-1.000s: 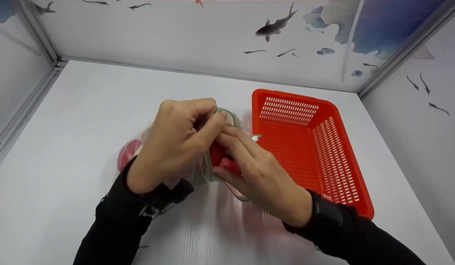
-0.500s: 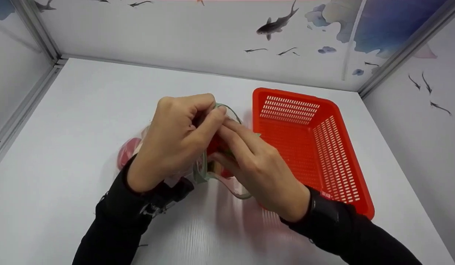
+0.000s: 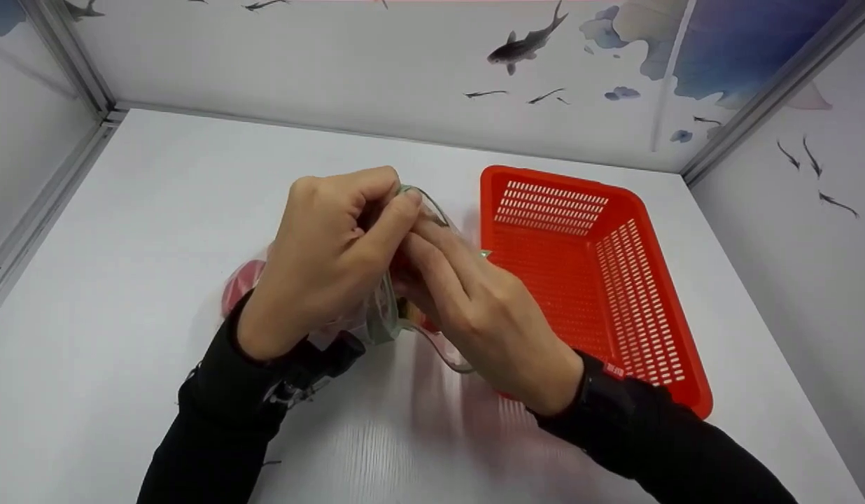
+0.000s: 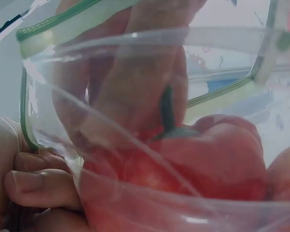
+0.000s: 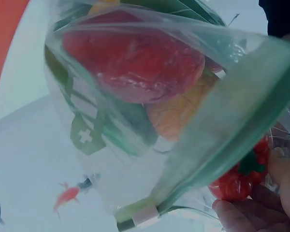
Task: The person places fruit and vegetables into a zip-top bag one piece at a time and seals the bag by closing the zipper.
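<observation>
A clear zip bag [image 3: 382, 325] with green edging stands mouth-open between both hands. My left hand [image 3: 327, 259] pinches its upper rim between thumb and curled fingers. The right hand [image 3: 485, 315] reaches into the mouth, its fingertips partly hidden. Seen through the plastic in the left wrist view, fingers [image 4: 130, 101] press around a red bell pepper [image 4: 227, 159] with a green stem. The right wrist view shows thumb and fingers around that pepper [image 5: 229, 186]. Deeper in the bag lie a large red piece [image 5: 130, 58], an orange one [image 5: 179, 111] and green ones.
A red plastic basket [image 3: 656, 301] with slotted walls stands on the white table [image 3: 194, 182], right of the bag. The bag's bulging pink-red end [image 3: 241, 283] shows beyond the left wrist. Panels printed with fish [image 3: 523, 50] rise behind.
Both hands have shifted slightly up and left with the bag's rim. The right fingers have moved deeper into the mouth, covering more of the red inside. The basket has stayed put.
</observation>
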Motion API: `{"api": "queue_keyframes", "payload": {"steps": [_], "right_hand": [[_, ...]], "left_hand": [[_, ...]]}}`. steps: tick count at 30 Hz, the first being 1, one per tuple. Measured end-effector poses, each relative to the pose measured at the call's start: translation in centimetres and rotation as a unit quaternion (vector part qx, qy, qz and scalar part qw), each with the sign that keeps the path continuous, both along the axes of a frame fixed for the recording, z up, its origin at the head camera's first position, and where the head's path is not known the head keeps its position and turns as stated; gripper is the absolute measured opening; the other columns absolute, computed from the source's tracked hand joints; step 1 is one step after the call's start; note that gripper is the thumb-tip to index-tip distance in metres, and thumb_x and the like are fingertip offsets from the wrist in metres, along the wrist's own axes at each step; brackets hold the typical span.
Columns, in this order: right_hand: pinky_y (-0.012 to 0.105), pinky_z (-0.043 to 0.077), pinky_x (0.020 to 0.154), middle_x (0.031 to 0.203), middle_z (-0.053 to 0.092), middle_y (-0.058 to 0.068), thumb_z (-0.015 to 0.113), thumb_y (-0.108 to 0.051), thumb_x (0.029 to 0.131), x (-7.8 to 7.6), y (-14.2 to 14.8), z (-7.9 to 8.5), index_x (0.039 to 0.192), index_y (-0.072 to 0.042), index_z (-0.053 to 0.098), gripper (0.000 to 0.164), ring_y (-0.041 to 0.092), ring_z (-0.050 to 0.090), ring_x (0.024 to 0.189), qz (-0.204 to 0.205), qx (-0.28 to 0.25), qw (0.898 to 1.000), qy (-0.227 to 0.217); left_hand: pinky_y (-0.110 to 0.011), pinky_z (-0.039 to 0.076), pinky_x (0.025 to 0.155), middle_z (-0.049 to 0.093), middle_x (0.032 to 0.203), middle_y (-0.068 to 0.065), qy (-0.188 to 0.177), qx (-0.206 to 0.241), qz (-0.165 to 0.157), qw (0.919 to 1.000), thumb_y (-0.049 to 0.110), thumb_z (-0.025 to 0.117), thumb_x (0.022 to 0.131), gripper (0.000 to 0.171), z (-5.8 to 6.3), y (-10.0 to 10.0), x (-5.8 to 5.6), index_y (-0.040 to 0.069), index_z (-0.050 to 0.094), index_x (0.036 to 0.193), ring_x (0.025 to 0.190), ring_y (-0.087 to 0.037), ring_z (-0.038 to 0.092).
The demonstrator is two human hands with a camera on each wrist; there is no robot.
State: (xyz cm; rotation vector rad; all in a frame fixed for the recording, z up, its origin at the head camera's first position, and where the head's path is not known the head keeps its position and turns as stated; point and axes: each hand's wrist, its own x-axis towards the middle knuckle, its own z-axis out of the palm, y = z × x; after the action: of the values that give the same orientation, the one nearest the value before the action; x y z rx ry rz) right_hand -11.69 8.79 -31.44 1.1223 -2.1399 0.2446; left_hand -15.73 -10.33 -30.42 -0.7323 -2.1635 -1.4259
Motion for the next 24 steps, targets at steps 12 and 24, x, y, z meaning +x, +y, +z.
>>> {"api": "queue_keyframes", "payload": {"steps": [12,24], "right_hand": [[0.042,0.052,0.113,0.153,0.061,0.022,0.065,-0.002,0.104,0.5,1.7,-0.2,0.15,0.005,0.057,0.047,0.033,0.061,0.143,0.049,0.023,0.998,0.008],[0.032,0.065,0.084,0.105,0.071,0.015,0.074,-0.005,0.099,-0.2,1.8,-0.6,0.118,-0.001,0.072,0.019,0.028,0.069,0.095,0.09,-0.035,0.992,0.079]], "left_hand": [[-0.026,0.026,0.047,0.038,0.057,0.006,-0.001,-0.003,0.0,1.0,0.02,0.06,0.105,0.043,0.1,-0.1,-0.1,0.014,0.047,0.064,0.051,-0.01,0.038],[-0.026,0.022,0.046,0.035,0.058,0.005,-0.001,-0.005,-0.002,1.0,0.02,0.061,0.105,0.044,0.0,0.0,-0.1,0.014,0.045,0.065,0.052,-0.011,0.033]]}}
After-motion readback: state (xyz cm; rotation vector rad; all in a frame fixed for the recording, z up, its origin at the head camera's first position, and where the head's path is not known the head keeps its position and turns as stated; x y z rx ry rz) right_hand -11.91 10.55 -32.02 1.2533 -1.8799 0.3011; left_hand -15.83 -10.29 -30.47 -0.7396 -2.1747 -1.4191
